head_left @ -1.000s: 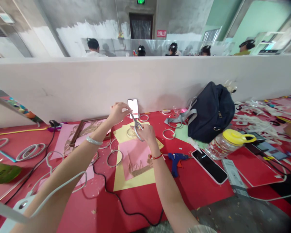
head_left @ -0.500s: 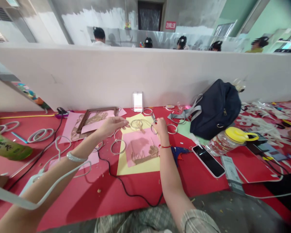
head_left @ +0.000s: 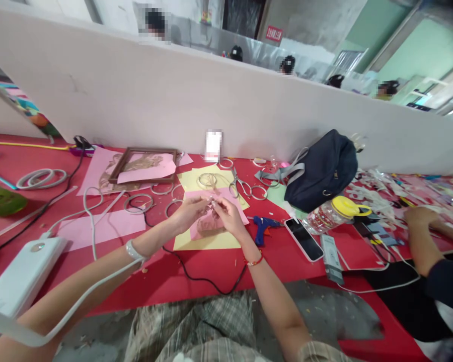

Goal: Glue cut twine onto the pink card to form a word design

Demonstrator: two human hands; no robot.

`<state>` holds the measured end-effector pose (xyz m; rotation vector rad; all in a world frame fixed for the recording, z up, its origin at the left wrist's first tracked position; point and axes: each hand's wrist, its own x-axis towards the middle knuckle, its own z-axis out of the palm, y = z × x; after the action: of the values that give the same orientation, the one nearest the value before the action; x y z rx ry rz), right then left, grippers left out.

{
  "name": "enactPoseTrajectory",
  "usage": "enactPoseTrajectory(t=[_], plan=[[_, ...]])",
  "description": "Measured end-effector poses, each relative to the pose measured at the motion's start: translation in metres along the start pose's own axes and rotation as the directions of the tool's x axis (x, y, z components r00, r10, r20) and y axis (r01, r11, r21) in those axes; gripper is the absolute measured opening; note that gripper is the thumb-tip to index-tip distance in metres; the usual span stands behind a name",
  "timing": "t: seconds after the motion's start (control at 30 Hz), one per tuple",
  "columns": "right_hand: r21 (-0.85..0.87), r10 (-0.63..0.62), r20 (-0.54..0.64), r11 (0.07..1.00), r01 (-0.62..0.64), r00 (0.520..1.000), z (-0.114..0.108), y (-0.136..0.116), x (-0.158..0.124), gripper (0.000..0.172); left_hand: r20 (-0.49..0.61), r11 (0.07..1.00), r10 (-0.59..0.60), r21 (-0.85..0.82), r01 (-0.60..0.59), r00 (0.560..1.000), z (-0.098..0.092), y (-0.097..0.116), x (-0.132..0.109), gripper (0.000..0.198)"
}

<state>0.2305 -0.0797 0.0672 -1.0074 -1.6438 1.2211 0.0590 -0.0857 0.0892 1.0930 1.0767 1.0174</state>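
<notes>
My left hand (head_left: 191, 212) and my right hand (head_left: 229, 216) meet above a pink sheet (head_left: 237, 207), fingertips pinched together. Whatever lies between them is too small to make out. Thin tan twine (head_left: 222, 180) lies loosely just beyond the fingertips, near a ring (head_left: 207, 174). Under the pink sheet is yellow paper (head_left: 181, 243). Brown twine-like shapes (head_left: 207, 226) on the pink sheet are partly covered by my hands. Scissors (head_left: 242, 187) rest beyond my right hand, and a blue glue gun (head_left: 263, 229) lies to its right.
A brown frame (head_left: 147, 151) with pink sheets stands back left. At left lie a white power bank (head_left: 26, 274) and cables. On the right are a phone (head_left: 305, 240), a yellow-lidded bottle (head_left: 324, 213), a dark bag (head_left: 324, 171) and a co-worker's arm (head_left: 423, 236).
My right hand has left the scissors, which now lie on the table, and come down-left to my left hand. My left hand moved slightly right and down. The view has tilted.
</notes>
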Motion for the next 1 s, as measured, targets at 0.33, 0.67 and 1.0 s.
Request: enactPoseTrajectory(t=[0.33,0.67,1.0], plan=[[-0.152,0.138,-0.025,0.978,-0.14,0.99,-0.018,0.013,-0.012,0.035,0.17,0.862,0.147,0.462,-0.21,0.975,-0.029,-0.023,0.009,0.056],[-0.623,0.197,0.288,0.782,0.028,0.937,-0.04,0.016,0.008,0.02,0.436,0.184,-0.017,0.886,-0.426,0.9,-0.084,-0.067,0.007,0.128],[-0.657,0.398,0.531,0.751,0.067,0.748,-0.052,0.007,0.034,0.032,0.451,0.113,-0.136,0.892,-0.438,0.882,-0.094,-0.053,0.018,0.117]])
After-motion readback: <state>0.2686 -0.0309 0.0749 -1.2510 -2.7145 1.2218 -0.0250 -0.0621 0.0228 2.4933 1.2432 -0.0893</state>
